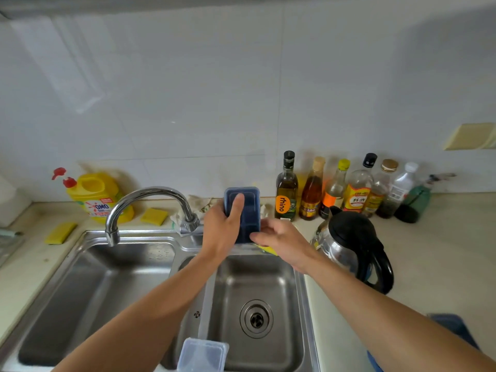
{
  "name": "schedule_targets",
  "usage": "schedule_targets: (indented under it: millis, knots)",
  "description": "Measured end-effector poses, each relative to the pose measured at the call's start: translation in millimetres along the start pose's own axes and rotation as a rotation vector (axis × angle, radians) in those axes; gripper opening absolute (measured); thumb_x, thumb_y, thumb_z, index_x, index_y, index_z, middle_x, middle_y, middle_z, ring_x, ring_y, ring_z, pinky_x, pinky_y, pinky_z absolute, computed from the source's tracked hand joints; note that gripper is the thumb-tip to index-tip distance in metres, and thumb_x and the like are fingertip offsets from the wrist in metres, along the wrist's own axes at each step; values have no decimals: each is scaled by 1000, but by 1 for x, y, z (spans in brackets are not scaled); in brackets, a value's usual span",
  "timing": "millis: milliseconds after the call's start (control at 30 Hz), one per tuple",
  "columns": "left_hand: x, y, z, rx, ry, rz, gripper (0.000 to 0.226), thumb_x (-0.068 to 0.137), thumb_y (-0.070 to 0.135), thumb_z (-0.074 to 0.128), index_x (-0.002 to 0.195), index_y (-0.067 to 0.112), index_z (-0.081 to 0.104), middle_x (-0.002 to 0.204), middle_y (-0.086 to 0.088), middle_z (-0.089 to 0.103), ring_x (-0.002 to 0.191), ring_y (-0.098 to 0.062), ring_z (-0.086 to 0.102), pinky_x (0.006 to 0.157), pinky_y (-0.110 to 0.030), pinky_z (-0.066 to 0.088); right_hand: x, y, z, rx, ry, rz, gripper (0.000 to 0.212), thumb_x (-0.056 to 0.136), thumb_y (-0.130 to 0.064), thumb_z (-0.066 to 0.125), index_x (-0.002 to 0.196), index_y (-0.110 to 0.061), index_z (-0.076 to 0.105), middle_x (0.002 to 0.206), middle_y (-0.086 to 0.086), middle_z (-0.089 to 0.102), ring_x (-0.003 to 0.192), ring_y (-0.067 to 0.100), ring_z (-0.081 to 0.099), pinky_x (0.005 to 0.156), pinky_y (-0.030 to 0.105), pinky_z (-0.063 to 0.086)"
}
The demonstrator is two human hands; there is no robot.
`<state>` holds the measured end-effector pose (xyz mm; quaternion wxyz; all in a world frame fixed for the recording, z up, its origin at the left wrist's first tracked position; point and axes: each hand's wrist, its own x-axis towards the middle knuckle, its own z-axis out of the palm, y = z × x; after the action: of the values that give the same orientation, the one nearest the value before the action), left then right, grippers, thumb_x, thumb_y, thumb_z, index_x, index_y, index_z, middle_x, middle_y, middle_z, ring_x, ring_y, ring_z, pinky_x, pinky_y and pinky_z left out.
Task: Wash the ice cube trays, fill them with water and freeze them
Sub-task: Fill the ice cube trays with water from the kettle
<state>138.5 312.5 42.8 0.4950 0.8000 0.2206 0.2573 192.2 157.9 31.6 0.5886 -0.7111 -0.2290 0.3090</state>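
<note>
i look down at a 2-basin sink (88, 291), the faucet (150, 193) arching over its left basin. above its back rim my left hand (220, 232) grips the ice cube tray (248, 208); my right hand (281, 237) touches its lower edge. detergent jug (99, 197) and 2 sponges (61, 232) sit back left, a row of bottles (357, 191) back right, a kettle (351, 245) before them, a lid (202, 354) on the near rim.

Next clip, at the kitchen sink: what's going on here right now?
A person stands at a double sink, holding a dark blue ice cube tray upright behind the right basin. The left hand grips it with the thumb across its face, and the right hand reaches its fingers to the tray's lower right edge. The faucet points over the left basin, with no water visibly running. A clear plastic lid rests at the sink's front edge.
</note>
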Motion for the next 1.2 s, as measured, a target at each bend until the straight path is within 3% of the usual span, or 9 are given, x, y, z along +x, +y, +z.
schedule_targets:
  millis: [100, 267, 433, 633, 800, 933, 1100, 1200]
  knots:
    - [7, 2, -2, -16, -47, 31, 35, 99, 52, 51, 89, 20, 62, 82, 2, 68, 73, -10, 63, 63, -24, 52, -1, 3, 2, -32, 66, -8, 35, 87, -23, 73, 120, -13, 70, 111, 1, 77, 108, 17, 71, 104, 45, 52]
    - [11, -3, -4, 20, -83, 115, 28, 98, 48, 57, 83, 24, 59, 76, 8, 64, 64, 2, 58, 59, -10, 44, -9, 17, 7, -125, 99, 22, 31, 92, -18, 72, 122, -14, 70, 112, -2, 76, 109, 12, 69, 104, 42, 52]
    - [8, -11, 3, 73, -168, 254, 27, 95, 48, 62, 91, 21, 60, 79, 11, 65, 76, 3, 62, 64, -12, 49, -16, 24, 9, -64, 129, 40, 28, 91, -8, 71, 118, -18, 70, 111, -1, 77, 105, 11, 71, 94, 28, 54]
    - [-8, -2, 15, 33, -171, 147, 23, 96, 49, 58, 85, 28, 57, 79, 11, 65, 72, 5, 61, 61, -11, 48, -42, 32, 4, -16, 165, 36, 27, 92, -19, 71, 117, -28, 69, 109, -10, 77, 105, 4, 71, 96, 27, 52]
    - [-35, 23, 46, -35, -196, -7, 45, 98, 56, 50, 85, 15, 62, 78, -3, 68, 68, -15, 62, 62, -27, 50, -83, 30, -32, 9, 181, 26, 35, 85, -33, 71, 118, -39, 61, 103, -12, 77, 98, 4, 72, 78, 19, 54]
    - [-81, 54, 99, -95, -325, -47, 48, 98, 60, 47, 91, 14, 62, 83, -3, 68, 74, -16, 64, 69, -36, 54, -135, 49, -88, 8, 252, 66, 32, 85, -32, 73, 113, -29, 59, 102, -4, 75, 92, 9, 72, 75, 24, 56]
    - [-153, 84, 173, -205, -505, -164, 41, 99, 47, 55, 124, 15, 54, 112, -7, 68, 99, -23, 71, 73, -46, 64, -207, 78, -168, -38, 379, 141, 10, 95, -22, 68, 101, -18, 61, 105, 2, 74, 93, 15, 71, 74, 28, 59]
    - [-190, 91, 209, -148, -523, -169, 27, 101, 36, 57, 122, 19, 53, 106, -3, 68, 94, -21, 71, 74, -44, 64, -242, 94, -205, -68, 432, 189, 7, 97, -19, 66, 98, -17, 60, 97, 5, 76, 90, 18, 71, 77, 33, 58]
